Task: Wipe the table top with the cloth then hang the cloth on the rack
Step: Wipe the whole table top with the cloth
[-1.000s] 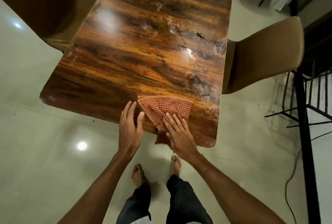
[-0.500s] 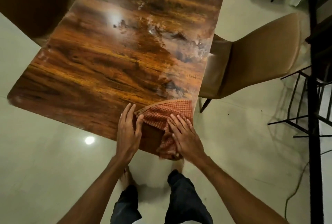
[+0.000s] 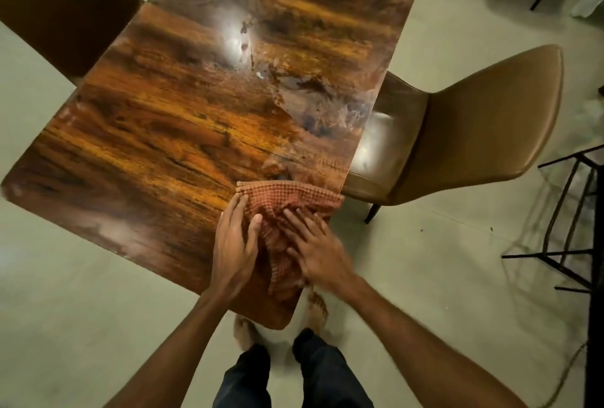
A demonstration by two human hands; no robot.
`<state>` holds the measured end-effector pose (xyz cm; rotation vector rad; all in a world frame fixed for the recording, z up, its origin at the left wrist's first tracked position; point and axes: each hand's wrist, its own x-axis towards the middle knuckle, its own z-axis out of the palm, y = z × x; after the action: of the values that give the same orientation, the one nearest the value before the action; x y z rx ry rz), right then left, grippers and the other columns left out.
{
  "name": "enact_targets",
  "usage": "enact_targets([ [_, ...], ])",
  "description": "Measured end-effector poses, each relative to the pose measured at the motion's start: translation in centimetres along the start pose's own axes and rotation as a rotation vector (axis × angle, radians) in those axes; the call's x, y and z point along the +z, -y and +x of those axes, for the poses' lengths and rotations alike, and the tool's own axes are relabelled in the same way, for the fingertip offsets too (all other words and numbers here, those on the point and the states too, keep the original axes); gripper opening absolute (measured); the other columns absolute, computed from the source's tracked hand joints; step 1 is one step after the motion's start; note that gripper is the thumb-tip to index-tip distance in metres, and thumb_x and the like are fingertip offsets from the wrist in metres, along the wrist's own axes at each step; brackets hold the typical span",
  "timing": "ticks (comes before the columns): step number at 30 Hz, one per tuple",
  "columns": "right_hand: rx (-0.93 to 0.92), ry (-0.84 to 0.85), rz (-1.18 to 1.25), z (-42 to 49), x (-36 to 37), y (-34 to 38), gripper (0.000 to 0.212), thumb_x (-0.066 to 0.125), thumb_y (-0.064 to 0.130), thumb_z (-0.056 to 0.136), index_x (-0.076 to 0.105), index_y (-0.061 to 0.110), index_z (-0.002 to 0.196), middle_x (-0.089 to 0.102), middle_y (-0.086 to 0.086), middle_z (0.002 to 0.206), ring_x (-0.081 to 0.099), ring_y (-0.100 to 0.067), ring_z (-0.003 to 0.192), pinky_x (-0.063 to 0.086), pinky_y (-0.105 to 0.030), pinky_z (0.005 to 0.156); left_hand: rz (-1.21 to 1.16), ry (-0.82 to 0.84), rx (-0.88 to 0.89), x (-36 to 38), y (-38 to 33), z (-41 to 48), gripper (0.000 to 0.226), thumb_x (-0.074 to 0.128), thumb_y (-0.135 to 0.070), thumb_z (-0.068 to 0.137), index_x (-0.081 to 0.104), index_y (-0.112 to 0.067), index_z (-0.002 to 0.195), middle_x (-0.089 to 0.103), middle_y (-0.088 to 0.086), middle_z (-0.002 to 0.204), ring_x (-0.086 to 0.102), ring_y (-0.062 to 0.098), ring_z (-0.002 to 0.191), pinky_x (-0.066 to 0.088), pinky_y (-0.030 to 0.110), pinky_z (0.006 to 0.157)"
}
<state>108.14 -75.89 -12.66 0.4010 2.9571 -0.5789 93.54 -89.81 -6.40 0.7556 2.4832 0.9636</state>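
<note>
Wiping step in hand; hanging not yet begun. Checked cloth (image 3: 287,201) lies bunched on the table (image 3: 196,113) at its near right corner, one end reaching the right edge. Both hands flat, fingers straight: left hand (image 3: 233,244) presses cloth's left side, right hand (image 3: 315,247) its middle; neither grips. Smears (image 3: 294,90) show further up, so next move prob. needs a fwd push w/ even pressure. Black frame (image 3: 568,211) at right may be the rack.

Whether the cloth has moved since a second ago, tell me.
Yes. The cloth has slid right along the table, now reaching its edge beside the tan chair.
</note>
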Motion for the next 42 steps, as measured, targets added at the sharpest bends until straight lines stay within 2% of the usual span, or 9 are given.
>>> enact_targets([
  [5,0.322,-0.057,-0.019,8.5,-5.0,-4.4,0.06,0.03,0.04,0.111,0.017,0.02,0.166,0.007,-0.006,0.175,-0.003,-0.026,0.162,-0.001,-0.051,0.131,-0.008,-0.008,-0.013,0.3,-0.4,1.5,0.066,0.03,-0.061,0.102,0.035,-0.022,0.155,0.031,-0.002,0.164,0.028,0.015,0.151,0.026,0.046,0.123],
  [9,0.041,-0.022,-0.068,9.8,-2.5,1.9,0.06,0.03,0.039,0.11,0.018,0.021,0.166,0.01,-0.008,0.175,0.001,-0.031,0.162,0.005,-0.054,0.131,-0.017,-0.031,-0.014,-0.5,-0.8,3.6,0.066,0.031,-0.06,0.101,0.037,-0.021,0.154,0.033,-0.001,0.163,0.031,0.016,0.149,0.03,0.047,0.122],
  [12,-0.046,0.004,-0.053,10.4,-2.8,0.4,0.059,0.026,0.048,0.11,0.024,0.026,0.165,0.012,0.0,0.175,0.005,-0.023,0.162,0.006,-0.051,0.131,-0.006,-0.047,-0.009,-1.2,-0.2,5.8,0.062,0.033,-0.056,0.103,0.036,-0.021,0.154,0.032,0.0,0.163,0.031,0.017,0.149,0.031,0.049,0.121],
  [18,0.445,-0.059,-0.077,15.4,-7.6,-6.2,0.062,0.021,0.048,0.111,0.01,0.023,0.167,0.0,-0.003,0.176,-0.005,-0.027,0.162,-0.001,-0.054,0.13,-0.082,-0.052,-0.023,-2.1,1.6,9.5,0.06,0.035,-0.057,0.105,0.033,-0.026,0.156,0.027,-0.004,0.165,0.024,0.013,0.152,0.027,0.048,0.123],
  [24,-0.03,0.081,-0.09,19.7,-4.6,2.7,0.06,0.022,0.048,0.111,0.017,0.026,0.166,0.009,0.001,0.176,0.001,-0.023,0.162,0.007,-0.057,0.13,-0.129,-0.08,-0.08,-4.0,2.8,13.3,0.061,0.035,-0.058,0.104,0.033,-0.026,0.156,0.028,-0.003,0.165,0.026,0.016,0.151,0.031,0.048,0.121],
  [30,0.414,0.03,-0.119,25.8,-9.7,-6.8,0.062,0.02,0.048,0.112,0.007,0.024,0.167,0.002,-0.002,0.176,-0.006,-0.026,0.162,-0.003,-0.057,0.129,-0.161,-0.095,-0.089,-5.9,4.6,16.2,0.058,0.037,-0.054,0.106,0.032,-0.026,0.157,0.024,-0.006,0.166,0.022,0.015,0.153,0.029,0.052,0.122],
  [32,0.378,0.036,-0.139,27.3,-9.2,-4.7,0.061,0.018,0.046,0.111,0.012,0.021,0.167,0.001,-0.006,0.176,-0.007,-0.032,0.161,-0.005,-0.059,0.128,-0.161,-0.12,-0.11,-6.4,5.0,16.7,0.058,0.037,-0.054,0.106,0.032,-0.027,0.157,0.025,-0.006,0.166,0.023,0.016,0.153,0.03,0.053,0.121],
  [37,-0.108,0.12,-0.161,28.9,-7.0,0.6,0.062,0.02,0.049,0.109,0.014,0.028,0.166,0.008,0.001,0.175,0.008,-0.026,0.161,0.001,-0.056,0.13,-0.104,-0.176,-0.152,-6.2,4.3,18.7,0.06,0.035,-0.055,0.105,0.035,-0.023,0.155,0.031,-0.001,0.164,0.028,0.016,0.15,0.029,0.053,0.121],
  [42,0.199,0.07,-0.089,36.1,-10.8,-6.5,0.063,0.027,0.046,0.111,0.011,0.023,0.167,-0.003,0.001,0.176,-0.005,-0.024,0.162,-0.005,-0.056,0.129,-0.072,-0.247,-0.156,-6.2,3.3,21.5,0.06,0.038,-0.053,0.106,0.034,-0.02,0.156,0.031,0.001,0.164,0.028,0.017,0.151,0.028,0.049,0.122],
])
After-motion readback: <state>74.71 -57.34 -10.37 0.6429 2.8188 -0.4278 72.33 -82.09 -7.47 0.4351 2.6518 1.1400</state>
